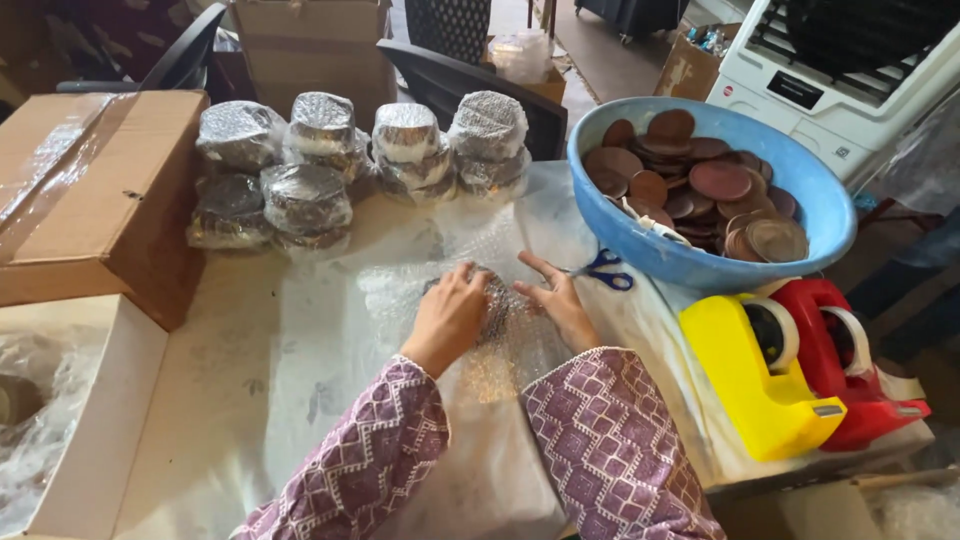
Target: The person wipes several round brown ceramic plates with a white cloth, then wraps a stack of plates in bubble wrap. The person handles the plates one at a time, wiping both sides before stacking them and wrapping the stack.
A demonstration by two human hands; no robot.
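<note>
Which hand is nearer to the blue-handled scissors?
The right hand. It lies just beside the scissors, its fingertips almost at the handles. The left hand sits further off, pressing the bubble wrap bundle on the other side of the right hand.

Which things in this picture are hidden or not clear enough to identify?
- Head view: the item under the bubble wrap is covered by the left hand, the right hand and the wrap.
- Scissors: blades hidden behind the blue bowl.
- White box, lower left: cut off by the edge, contents blurred.
</note>
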